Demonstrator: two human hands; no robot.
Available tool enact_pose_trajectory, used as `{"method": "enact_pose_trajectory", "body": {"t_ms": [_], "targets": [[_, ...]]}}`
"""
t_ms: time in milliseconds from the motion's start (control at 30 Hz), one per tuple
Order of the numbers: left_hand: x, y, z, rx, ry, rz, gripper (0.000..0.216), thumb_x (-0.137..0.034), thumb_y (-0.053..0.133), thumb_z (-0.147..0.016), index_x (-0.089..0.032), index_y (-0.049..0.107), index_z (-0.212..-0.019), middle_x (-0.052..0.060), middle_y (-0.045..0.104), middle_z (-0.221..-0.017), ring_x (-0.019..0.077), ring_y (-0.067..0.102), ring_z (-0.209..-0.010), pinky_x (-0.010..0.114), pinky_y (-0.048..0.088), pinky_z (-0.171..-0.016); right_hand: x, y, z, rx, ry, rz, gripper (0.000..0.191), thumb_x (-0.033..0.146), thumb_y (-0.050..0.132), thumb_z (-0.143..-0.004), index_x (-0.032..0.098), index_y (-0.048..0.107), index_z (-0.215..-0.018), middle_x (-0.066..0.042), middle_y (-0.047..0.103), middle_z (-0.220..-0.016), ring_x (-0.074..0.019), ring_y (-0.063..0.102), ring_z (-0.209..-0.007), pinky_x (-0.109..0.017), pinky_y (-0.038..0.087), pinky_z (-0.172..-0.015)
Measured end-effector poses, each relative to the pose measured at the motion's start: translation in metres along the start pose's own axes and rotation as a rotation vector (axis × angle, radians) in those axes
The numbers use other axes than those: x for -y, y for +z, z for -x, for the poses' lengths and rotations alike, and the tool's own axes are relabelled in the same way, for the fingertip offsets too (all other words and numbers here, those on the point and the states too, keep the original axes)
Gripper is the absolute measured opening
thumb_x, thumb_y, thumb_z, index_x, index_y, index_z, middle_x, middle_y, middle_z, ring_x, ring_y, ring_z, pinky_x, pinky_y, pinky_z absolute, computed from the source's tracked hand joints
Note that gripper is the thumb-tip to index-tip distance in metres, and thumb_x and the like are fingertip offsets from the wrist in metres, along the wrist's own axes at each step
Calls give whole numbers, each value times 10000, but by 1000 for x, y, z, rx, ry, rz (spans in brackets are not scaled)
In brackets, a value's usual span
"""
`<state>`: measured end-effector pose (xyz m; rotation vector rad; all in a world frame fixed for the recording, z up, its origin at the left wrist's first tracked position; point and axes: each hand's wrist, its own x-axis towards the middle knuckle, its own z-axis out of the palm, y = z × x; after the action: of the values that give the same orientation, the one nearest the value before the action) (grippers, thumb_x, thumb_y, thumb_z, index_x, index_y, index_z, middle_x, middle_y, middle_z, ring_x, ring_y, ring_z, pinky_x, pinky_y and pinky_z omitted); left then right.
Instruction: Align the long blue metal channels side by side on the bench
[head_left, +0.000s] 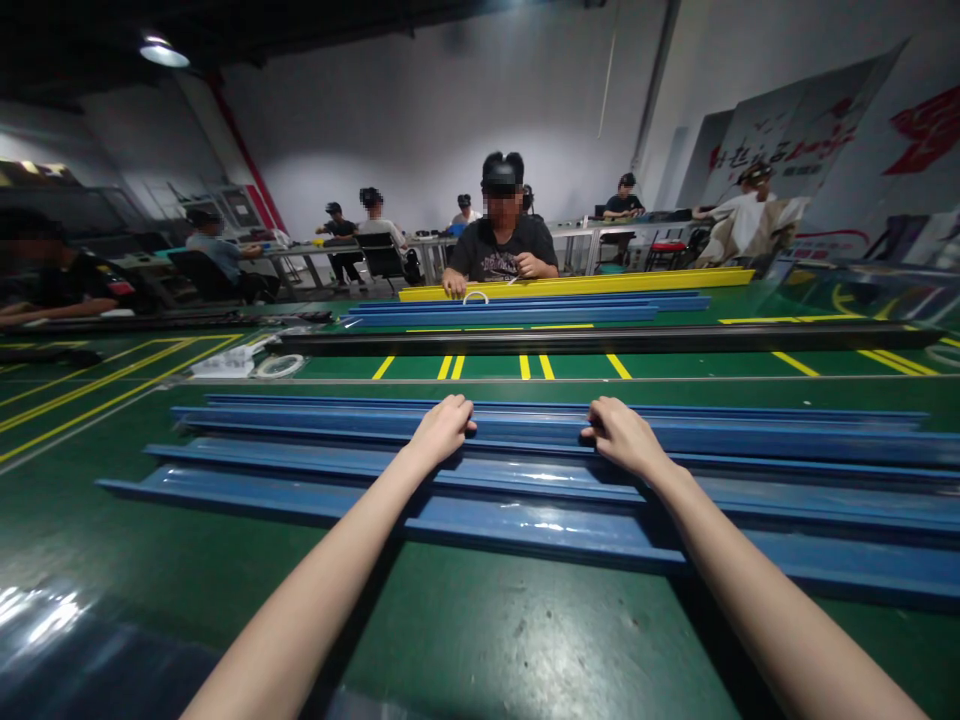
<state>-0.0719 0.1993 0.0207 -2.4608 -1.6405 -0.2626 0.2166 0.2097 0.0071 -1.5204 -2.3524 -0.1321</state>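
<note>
Several long blue channel strips (540, 522) lie side by side across the green table in front of me. They have raised edges and shiny inner faces. My left hand (444, 428) is closed, its fingers curled over a blue channel strip (529, 430) toward the far side of the group. On that same strip, further right, my right hand (624, 436) is also closed, with the thumb and fingers bent around its edge. Both hands hide the fingertips in part. My forearms cross over the nearer strips.
Beyond my strips lies a long black profile (600, 338) on the green table (480, 620) with yellow markings. A coiled white strip (280, 367) sits left of it. Opposite, a co-worker (501, 235) has hands near a yellow profile (585, 283). A clear plastic sheet (82, 655) lies near left.
</note>
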Motion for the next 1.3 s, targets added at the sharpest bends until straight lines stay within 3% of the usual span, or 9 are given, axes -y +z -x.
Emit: {"method": "enact_pose_trajectory", "body": {"t_ms": [167,467,800,967,1300], "targets": [[3,-12,-2,-39,17,-26,106,-121,409,-827,-174,494,-794,59,545,-854,189,500,-864,281,411,-730,5,-12,-1,-90,-47,60,51,215,432,-790,194,462,-756,-79,541,-804,-208,467,-777,-295,336,-658],[-14,-59,5,-168,5,-135,73,-157,420,-837,-171,489,-818,71,522,-889,207,471,-892,304,404,-770,13,-64,2,-253,-26,67,43,212,471,-756,204,456,-716,-78,524,-777,-213,448,-765,-301,305,-631],[-45,-97,62,-242,28,-110,74,-164,427,-836,-168,479,-784,64,527,-843,198,485,-847,291,384,-719,37,-104,64,-299,-55,45,91,222,494,-742,213,422,-687,-65,505,-723,-204,456,-729,-299,328,-612],[-56,-90,101,-222,25,-130,55,-168,444,-825,-179,474,-780,58,531,-831,197,484,-832,293,369,-696,56,-105,102,-262,-81,15,103,211,483,-741,218,397,-686,-69,508,-720,-202,454,-709,-302,336,-620],[-60,-65,159,-205,69,-108,73,-141,445,-818,-174,468,-757,45,523,-784,196,468,-760,303,347,-647,83,-75,153,-226,-139,14,87,158,450,-782,199,409,-717,-50,506,-721,-185,441,-701,-289,313,-612]]}}
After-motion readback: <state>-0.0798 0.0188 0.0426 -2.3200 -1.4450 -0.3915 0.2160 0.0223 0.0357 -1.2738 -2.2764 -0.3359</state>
